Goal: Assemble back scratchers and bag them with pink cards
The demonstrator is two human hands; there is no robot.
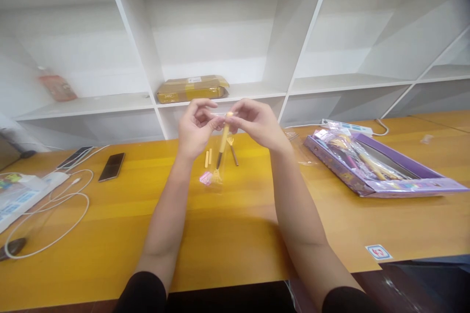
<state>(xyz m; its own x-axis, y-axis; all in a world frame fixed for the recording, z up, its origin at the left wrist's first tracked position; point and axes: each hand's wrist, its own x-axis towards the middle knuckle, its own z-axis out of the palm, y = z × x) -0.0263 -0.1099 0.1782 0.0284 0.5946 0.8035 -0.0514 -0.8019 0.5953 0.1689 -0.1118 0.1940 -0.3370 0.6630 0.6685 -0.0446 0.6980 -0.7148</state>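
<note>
Both hands are raised over the table, fingertips meeting at the top of a clear plastic bag (220,187). In the bag hangs a yellow back scratcher (223,141), its handle end up and its claw-shaped head down, with a dark shaft between. My left hand (196,127) pinches the bag's top edge from the left. My right hand (257,122) pinches it beside the handle end. A pink tag (206,178) shows near the claw. Behind it on the table lie a second small claw head on a dark shaft (232,150) and two short yellow sticks (208,158).
At right, an open purple box (389,188) holds several bagged scratchers. A power strip (347,127) stands behind it. Phones (111,167), white cables (88,200) and a dark mouse (14,247) lie at left. A taped carton (193,89) rests on the white shelf (253,90).
</note>
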